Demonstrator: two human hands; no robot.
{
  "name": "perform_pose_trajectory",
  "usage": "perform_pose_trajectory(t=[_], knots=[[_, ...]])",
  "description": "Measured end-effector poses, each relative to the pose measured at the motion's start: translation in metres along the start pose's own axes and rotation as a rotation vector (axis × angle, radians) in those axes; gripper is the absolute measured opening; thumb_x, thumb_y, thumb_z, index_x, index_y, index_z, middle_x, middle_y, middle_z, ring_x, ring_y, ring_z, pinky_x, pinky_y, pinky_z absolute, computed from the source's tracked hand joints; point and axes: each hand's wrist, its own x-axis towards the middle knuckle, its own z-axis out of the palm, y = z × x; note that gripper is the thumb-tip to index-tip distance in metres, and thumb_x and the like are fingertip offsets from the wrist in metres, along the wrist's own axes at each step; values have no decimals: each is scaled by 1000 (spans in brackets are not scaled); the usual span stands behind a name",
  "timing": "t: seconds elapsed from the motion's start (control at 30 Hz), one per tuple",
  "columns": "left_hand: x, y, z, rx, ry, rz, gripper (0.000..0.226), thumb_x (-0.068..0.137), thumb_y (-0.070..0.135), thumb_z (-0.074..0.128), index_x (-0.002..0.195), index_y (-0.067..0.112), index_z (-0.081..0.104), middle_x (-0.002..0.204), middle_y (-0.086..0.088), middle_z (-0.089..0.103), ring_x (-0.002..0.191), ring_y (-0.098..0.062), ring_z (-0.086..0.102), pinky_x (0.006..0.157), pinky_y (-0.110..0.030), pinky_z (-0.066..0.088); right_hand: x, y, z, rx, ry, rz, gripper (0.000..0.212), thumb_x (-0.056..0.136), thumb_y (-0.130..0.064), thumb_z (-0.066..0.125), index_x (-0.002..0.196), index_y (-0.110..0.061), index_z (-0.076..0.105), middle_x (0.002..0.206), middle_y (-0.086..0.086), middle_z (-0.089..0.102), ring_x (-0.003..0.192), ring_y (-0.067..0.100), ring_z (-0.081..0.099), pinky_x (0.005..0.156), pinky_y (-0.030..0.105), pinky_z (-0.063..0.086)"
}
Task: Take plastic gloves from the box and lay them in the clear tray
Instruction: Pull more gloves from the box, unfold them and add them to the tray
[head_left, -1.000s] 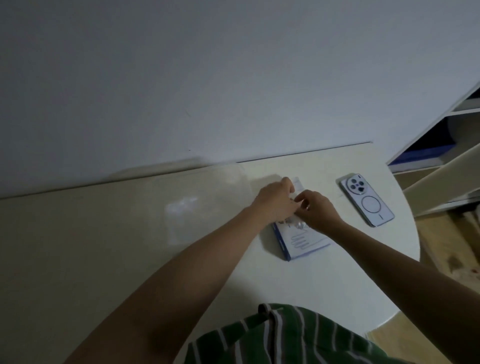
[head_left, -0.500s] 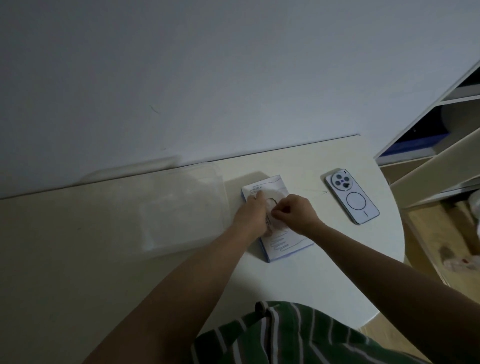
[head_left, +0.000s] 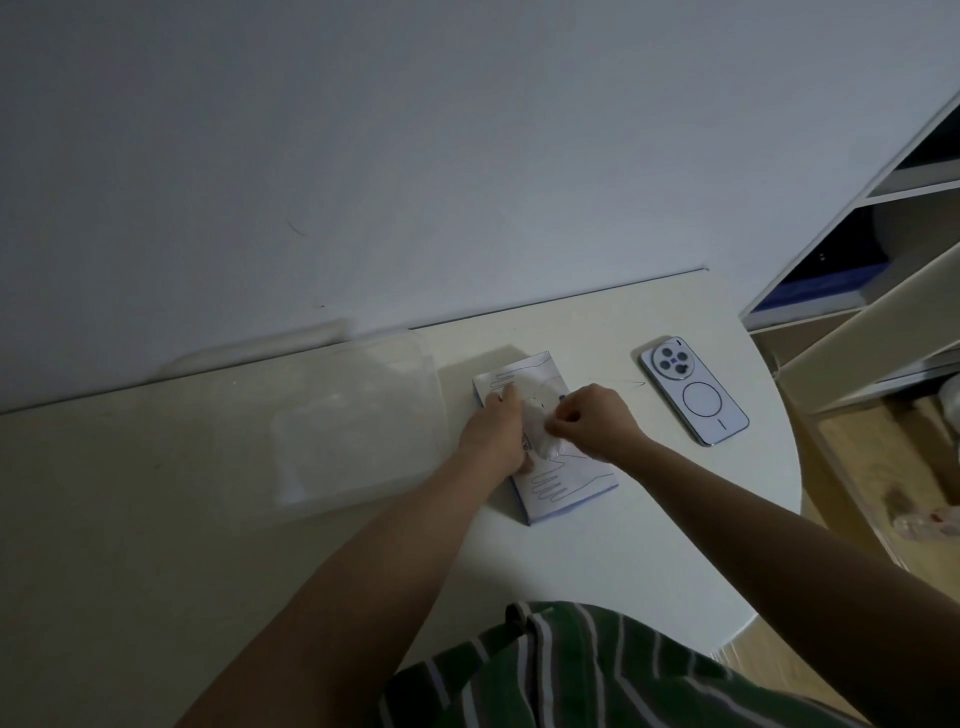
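A flat white glove box (head_left: 566, 480) with blue hand outlines lies on the table, just right of the clear tray (head_left: 332, 415). My left hand (head_left: 496, 431) rests flat on the box's left side, fingers pointing away from me. My right hand (head_left: 592, 421) pinches a thin clear plastic glove (head_left: 537, 415) that sticks up out of the opening in the box top. The glove is partly out, bunched between the two hands. Nothing can be made out inside the see-through tray.
A pale phone (head_left: 693, 397) lies face down to the right of the box, near the round table's right edge (head_left: 789, 467). A wall runs along the table's far side. White shelving (head_left: 883, 291) stands at the right. A green striped garment (head_left: 597, 670) is at the bottom.
The view has shifted, so the box and tray sit more to the centre. My left hand moved from the box's top to lie flat on its left side. My right hand has pulled the glove up a little.
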Motion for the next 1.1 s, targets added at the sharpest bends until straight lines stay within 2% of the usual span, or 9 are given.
perform_pose_trajectory(t=[0.07, 0.2, 0.33, 0.47, 0.53, 0.67, 0.83, 1.0, 1.1], knots=[[0, 0, 1, -2, 7, 0, 87, 72, 22, 83, 138, 9, 29, 134, -13, 43, 117, -31, 53, 93, -37, 46, 0, -2, -5, 65, -6, 16, 11, 79, -20, 77, 72, -12, 74, 61, -7, 63, 56, 9, 56, 53, 19, 41], [0, 0, 0, -1, 7, -11, 88, 73, 22, 82, 140, 9, 27, 136, -14, 42, 119, -32, 52, 94, -38, 46, -4, -6, -9, 208, 17, 38, 21, 73, -24, 84, 67, -11, 68, 67, -4, 66, 72, 15, 64, 66, 27, 51], [1, 2, 0, 12, 9, -17, 90, 74, 23, 81, 143, 8, 24, 137, -14, 42, 119, -32, 52, 93, -38, 46, -8, 0, -8, 311, -40, 44, 21, 78, -28, 80, 73, -16, 63, 73, 1, 65, 66, 13, 58, 61, 24, 49], [0, 3, 0, 26, -2, -20, 94, 73, 24, 81, 145, 8, 22, 138, -15, 41, 120, -33, 51, 94, -38, 45, -9, 2, -8, 295, -60, 15, 21, 82, -18, 75, 64, -19, 64, 59, -5, 58, 54, 10, 51, 52, 19, 42], [0, 3, 0, 26, -2, -26, 93, 74, 23, 81, 145, 9, 22, 138, -14, 41, 121, -33, 50, 95, -38, 45, -8, 0, -11, 390, -47, 13, 20, 80, -19, 78, 66, -15, 64, 62, 0, 60, 57, 12, 53, 56, 24, 46], [0, 6, -1, 23, -10, -40, 93, 73, 21, 82, 144, 10, 24, 138, -13, 41, 122, -32, 50, 97, -38, 45, -10, 1, -20, 545, -45, 33, 26, 80, -17, 78, 68, -9, 57, 61, 0, 55, 57, 10, 50, 57, 19, 43], [0, 6, -2, 31, -27, -33, 98, 70, 25, 85, 144, 10, 23, 140, -13, 40, 123, -32, 50, 98, -37, 43, -14, 13, -23, 723, -185, 100, 30, 84, -17, 74, 71, -10, 48, 69, 6, 61, 68, 20, 62, 72, 31, 53], [-1, 8, -3, 59, -23, -34, 93, 71, 25, 84, 141, 7, 25, 137, -14, 40, 121, -32, 50, 96, -36, 43, -14, 16, -36, 883, -40, 40, 28, 86, -18, 71, 71, -11, 49, 77, 17, 61, 73, 25, 56, 73, 35, 48], [-1, 9, -3, 80, -29, -36, 94, 71, 26, 83, 141, 7, 24, 138, -14, 39, 122, -32, 50, 97, -36, 43, -15, 18, -37, 908, 41, -3, 26, 89, -19, 68, 72, -13, 50, 77, 13, 59, 72, 19, 54, 68, 28, 45]])
